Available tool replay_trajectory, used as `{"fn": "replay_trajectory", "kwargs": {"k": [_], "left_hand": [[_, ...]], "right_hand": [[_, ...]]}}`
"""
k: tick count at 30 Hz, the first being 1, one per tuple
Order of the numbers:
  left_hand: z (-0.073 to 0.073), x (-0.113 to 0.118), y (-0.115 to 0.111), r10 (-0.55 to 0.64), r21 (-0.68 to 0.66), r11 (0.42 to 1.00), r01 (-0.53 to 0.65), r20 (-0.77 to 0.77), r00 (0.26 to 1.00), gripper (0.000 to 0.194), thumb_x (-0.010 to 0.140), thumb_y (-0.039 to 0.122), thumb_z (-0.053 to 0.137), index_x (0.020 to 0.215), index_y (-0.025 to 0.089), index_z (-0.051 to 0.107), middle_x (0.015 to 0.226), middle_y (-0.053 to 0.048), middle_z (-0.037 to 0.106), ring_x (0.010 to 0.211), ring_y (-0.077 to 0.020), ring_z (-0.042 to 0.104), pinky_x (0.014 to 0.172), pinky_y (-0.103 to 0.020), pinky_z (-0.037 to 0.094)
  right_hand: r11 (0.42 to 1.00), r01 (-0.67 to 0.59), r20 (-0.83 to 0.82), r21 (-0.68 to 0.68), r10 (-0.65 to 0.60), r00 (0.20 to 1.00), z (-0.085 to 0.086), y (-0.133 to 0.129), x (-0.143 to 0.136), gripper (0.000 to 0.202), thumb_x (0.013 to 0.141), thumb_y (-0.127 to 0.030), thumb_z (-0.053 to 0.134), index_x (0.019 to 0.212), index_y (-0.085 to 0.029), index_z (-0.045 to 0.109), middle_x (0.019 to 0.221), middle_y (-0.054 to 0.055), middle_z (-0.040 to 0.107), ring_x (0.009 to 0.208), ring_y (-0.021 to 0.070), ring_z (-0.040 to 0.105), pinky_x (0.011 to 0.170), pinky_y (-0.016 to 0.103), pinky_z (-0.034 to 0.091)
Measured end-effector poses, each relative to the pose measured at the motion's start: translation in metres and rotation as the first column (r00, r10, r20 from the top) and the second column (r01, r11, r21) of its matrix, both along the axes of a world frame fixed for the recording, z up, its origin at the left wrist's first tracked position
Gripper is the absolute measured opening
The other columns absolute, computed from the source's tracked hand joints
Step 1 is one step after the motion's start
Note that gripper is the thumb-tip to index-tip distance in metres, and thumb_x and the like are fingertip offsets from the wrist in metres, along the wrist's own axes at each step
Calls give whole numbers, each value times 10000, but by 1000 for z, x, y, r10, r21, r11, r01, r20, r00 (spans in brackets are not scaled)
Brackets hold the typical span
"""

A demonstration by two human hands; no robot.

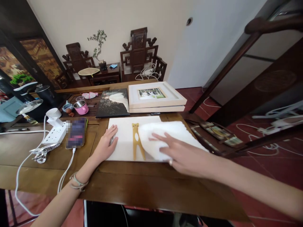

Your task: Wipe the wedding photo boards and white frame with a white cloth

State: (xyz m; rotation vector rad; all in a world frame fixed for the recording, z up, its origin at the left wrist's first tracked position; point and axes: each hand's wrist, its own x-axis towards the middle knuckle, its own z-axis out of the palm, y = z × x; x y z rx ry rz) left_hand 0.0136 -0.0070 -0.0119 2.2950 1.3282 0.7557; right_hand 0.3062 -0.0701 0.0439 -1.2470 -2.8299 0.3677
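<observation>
My left hand (109, 141) lies with its fingers stretched out along the left edge of a white board (121, 137). A white cloth or sheet of soft paper (176, 130) covers the board's right part and reaches past its right edge. Over this white sheet is my right hand (176, 149), blurred by motion, its fingers spread and touching it. Between the hands, a golden-yellow bear-like figure (135, 142) with two long legs and a white oval in its middle shows on the board. Whether it is painted or a separate piece, I cannot tell.
Behind the board are a dark painting (110, 104) and stacked picture frames (155, 102). To the left lie a phone (77, 134), a power strip (55, 132) and white cables. A pink mug (80, 107) stands on the dark tray. The wooden table (132, 183) ends near me.
</observation>
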Motion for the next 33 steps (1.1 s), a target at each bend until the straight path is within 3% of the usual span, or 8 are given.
{"fn": "replay_trajectory", "kwargs": {"k": [3,5,9,15,18,26,29,33], "left_hand": [[-1,1,0,0,12,1000,0,-8,1000,464,922,314,404,1334,125,503,1444,-151,443,1392,-237,329,1157,-488,217],[-1,1,1,-2,21,1000,2,-9,1000,468,923,315,402,1332,113,504,1441,-158,444,1392,-238,330,1157,-486,219],[-2,1,1,-7,21,1000,7,-11,1000,460,923,317,408,1332,130,505,1443,-146,445,1390,-235,334,1154,-488,227],[-1,-1,1,-4,1,1000,4,-7,1000,473,924,322,412,1335,106,500,1449,-155,434,1396,-239,321,1161,-477,211],[0,-1,1,-6,-6,1000,6,-9,1000,472,923,324,412,1338,116,498,1452,-152,431,1396,-243,320,1160,-482,209],[-2,0,2,-10,18,1000,11,-17,1000,469,924,312,402,1337,111,498,1444,-152,440,1391,-241,332,1154,-492,223],[-2,0,2,-8,22,1000,8,-20,1000,474,922,311,404,1336,100,498,1441,-158,444,1391,-241,331,1156,-482,226],[-3,0,2,-10,18,1000,11,-16,1000,479,923,314,406,1334,85,497,1442,-166,440,1392,-242,329,1159,-478,221]], "right_hand": [[996,-93,46,-9,93,995,0,-28,-3,321,639,4,496,849,-148,684,1453,182,405,1407,321,202,1130,546,221],[995,-91,84,-28,93,992,3,-27,-3,329,650,-4,514,891,-145,686,1464,190,385,1404,323,206,1119,551,244],[999,-35,132,-22,37,991,8,11,-1,392,663,35,512,999,-108,657,1488,215,331,1412,307,188,1098,531,293],[997,45,196,55,-55,979,-3,68,-1,610,620,132,405,1154,-96,593,1543,187,209,1424,337,91,1012,647,331],[997,34,197,76,-48,979,-8,55,-3,595,633,137,390,1140,-80,615,1538,205,204,1416,367,88,1016,662,308],[998,-24,160,-58,33,987,5,-32,-5,494,592,107,382,862,-162,697,1492,147,347,1383,377,215,1001,656,342],[997,-2,123,-80,12,992,5,-28,-2,522,589,106,368,899,-168,686,1489,134,361,1382,351,246,1006,635,354],[998,43,67,-48,-39,997,4,17,3,534,596,103,383,981,-144,658,1492,148,355,1384,324,269,1053,562,332]]}}
